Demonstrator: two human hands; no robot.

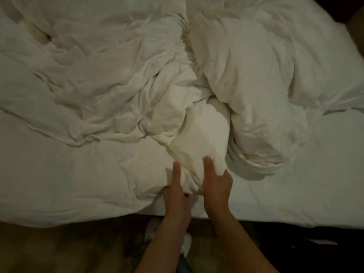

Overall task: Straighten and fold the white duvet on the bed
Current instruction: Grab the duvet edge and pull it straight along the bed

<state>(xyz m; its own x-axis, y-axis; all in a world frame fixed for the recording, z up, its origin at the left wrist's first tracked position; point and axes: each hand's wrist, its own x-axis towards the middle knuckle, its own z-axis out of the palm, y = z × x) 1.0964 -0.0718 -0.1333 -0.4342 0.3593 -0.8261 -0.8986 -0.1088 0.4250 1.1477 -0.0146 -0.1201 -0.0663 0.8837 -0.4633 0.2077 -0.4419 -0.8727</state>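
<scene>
Both forearms reached in from the bottom of the view, over the wooden floor (59,249) and a pale shoe (151,227) at the bedside. Beyond them the bed (295,203) filled the view, its sheet bare at the near right, and the white duvet (110,79) lay rumpled over most of it, heaped into a thick roll on the right and creased flat on the left. At the near edge a bunched corner of the duvet (199,142) rose between the hands: the left hand (175,186) gripped its left side with the fingers tucked under the cloth, and the right hand (216,182) clasped its right side, thumb on top. This looked like the straightening step, barely begun; nothing was folded. The next move probably called for drawing that corner out and finding the edge, so the heap could spread flat. No brand, label or writing could be read.
</scene>
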